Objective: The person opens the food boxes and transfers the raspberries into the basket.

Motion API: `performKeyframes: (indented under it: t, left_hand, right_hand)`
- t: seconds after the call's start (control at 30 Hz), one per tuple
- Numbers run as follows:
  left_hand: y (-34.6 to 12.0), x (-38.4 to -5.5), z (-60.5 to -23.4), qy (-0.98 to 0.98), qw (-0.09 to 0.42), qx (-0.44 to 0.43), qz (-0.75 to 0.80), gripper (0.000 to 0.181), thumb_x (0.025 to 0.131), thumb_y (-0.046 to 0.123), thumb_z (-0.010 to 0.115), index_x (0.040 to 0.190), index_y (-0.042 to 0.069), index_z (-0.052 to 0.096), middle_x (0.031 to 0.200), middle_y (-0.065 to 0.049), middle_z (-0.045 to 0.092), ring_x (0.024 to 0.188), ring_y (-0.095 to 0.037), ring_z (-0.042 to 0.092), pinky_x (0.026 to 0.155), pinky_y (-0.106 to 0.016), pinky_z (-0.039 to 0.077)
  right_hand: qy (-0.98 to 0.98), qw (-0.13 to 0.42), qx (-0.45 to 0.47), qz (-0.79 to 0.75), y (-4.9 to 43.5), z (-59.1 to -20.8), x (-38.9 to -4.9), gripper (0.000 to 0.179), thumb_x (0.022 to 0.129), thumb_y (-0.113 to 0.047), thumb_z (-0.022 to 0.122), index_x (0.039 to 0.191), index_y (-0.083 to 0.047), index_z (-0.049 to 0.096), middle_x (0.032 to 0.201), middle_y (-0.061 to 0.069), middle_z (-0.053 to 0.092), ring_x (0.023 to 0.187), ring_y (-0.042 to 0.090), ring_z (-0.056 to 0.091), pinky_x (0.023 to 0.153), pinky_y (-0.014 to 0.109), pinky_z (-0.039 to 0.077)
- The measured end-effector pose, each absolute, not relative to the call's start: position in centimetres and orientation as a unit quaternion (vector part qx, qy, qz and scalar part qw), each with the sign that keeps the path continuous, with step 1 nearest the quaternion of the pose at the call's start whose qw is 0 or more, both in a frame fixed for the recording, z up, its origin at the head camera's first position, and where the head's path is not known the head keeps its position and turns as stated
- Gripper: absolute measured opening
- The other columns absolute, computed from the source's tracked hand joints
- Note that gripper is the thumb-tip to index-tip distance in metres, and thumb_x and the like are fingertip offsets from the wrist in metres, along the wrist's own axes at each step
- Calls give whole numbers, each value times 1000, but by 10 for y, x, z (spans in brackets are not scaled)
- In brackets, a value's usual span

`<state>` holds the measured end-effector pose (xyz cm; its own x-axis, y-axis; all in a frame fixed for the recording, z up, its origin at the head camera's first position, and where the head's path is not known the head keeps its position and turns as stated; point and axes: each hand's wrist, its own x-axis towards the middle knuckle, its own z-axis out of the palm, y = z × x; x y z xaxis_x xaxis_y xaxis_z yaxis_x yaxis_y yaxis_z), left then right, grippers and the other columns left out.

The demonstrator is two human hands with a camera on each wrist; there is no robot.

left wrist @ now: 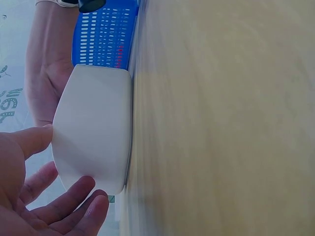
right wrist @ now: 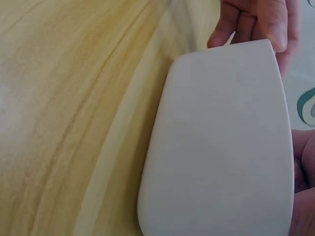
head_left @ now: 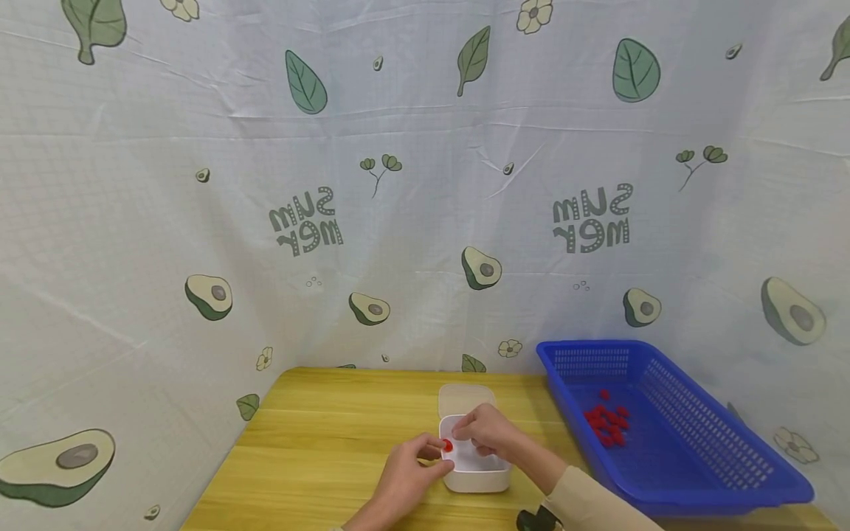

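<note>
A white rounded box (head_left: 476, 481) stands with its top uncovered on the wooden table. My left hand (head_left: 406, 472) is at its left end, the thumb at the rim and the other fingers spread loosely along the outer wall. A small red piece (head_left: 448, 445) shows at the left index fingertip, just inside the rim. Over the box's inside, my right hand (head_left: 494, 431) points its thumb and index finger down toward the far left corner, the other fingers curled. I cannot tell whether those fingertips hold something. In both wrist views the box wall hides the inside.
A pale translucent lid (head_left: 466, 398) lies just behind the box. To the right stands a blue perforated basket (head_left: 684, 472) with several small red pieces (head_left: 607, 424) in it. A printed curtain (head_left: 425, 221) hangs behind the wooden table (head_left: 312, 442).
</note>
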<state>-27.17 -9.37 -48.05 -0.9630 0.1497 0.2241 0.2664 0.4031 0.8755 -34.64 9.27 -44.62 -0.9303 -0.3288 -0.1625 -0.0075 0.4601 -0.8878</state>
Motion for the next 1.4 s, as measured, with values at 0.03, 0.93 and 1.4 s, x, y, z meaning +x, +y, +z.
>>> performKeyframes:
  t: [0.03,0.93,1.4]
  left_hand:
    - [-94,-271,-480,-835,54,-124,-533,23,86,28,79,105,17,73,99,-4,75,88,-10,68,73,-25,55]
    - [-93,-271,-477,-847,54,-123,-515,28,88,31,78,109,14,72,98,0,74,88,-12,68,74,-27,56]
    - [-94,-271,-479,-842,50,-129,-522,25,88,31,78,108,17,72,101,0,74,94,-17,68,76,-29,57]
  right_hand:
    - [840,156,-99,-510,92,-447,-346,13,90,-5,70,99,4,73,53,-6,33,46,8,26,44,19,23]
    - [899,122,-64,-416,80,-455,-342,5,83,-12,78,87,-8,78,50,-8,35,43,6,29,42,18,26]
    - [899,129,-62,-413,78,-457,-341,7,84,-14,78,88,-9,79,51,-7,35,44,8,29,43,19,26]
